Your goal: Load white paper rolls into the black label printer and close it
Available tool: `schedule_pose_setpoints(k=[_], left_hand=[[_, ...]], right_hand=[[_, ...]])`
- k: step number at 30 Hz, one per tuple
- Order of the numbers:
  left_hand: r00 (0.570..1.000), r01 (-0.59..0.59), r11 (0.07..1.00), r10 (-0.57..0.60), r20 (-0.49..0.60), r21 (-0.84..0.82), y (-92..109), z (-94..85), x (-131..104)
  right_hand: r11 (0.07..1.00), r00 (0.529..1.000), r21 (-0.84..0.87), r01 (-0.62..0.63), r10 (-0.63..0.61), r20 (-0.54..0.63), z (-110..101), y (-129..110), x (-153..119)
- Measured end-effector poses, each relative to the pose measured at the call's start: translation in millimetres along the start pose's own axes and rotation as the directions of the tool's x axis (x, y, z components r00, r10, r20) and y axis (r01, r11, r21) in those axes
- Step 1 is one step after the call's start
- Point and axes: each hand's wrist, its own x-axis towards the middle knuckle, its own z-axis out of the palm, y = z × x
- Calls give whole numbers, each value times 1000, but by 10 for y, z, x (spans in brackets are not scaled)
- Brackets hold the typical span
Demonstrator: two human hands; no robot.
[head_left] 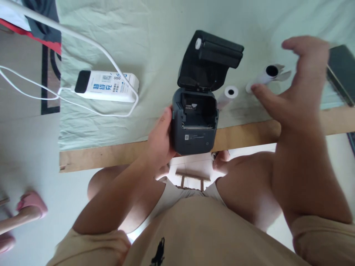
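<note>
Green cloth [161, 44]: printer [198, 143], lid [191, 72] raised, gripped by left hand [162, 136], seemingly for steadiness; right hand [301, 90], spread wide, thumb [264, 98] at paper roll [262, 77].

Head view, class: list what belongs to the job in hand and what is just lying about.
Likely in use:
open printer, held by the left hand
white roll beside the printer
second roll near the right hand

Likely lying about:
lettered white box
white cable
dark flat object

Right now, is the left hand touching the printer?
Touching: the head view shows the left hand pressed against the left side of the printer, with no gap between them.
</note>
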Motion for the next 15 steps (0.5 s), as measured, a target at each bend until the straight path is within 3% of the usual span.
schedule_pose_setpoints(k=[3,5,11,15], left_hand=[[1000,-4,1000,4,10,-2,-3,-11,6],[1000,12,1000,-12,6,18,-9,-24,18],[997,19,1000,-17,-69,24,11,9,0],[996,53,998,-51,-69,31,35,41,-33]], right_hand=[[969,954,-77,-235,246,174,92,128,6],[931,921,-143,-336,357,158,147,134,2],[919,923,-84,-385,383,-38,138,24,-15],[940,939,-7,-341,340,-41,125,-78,-26]])
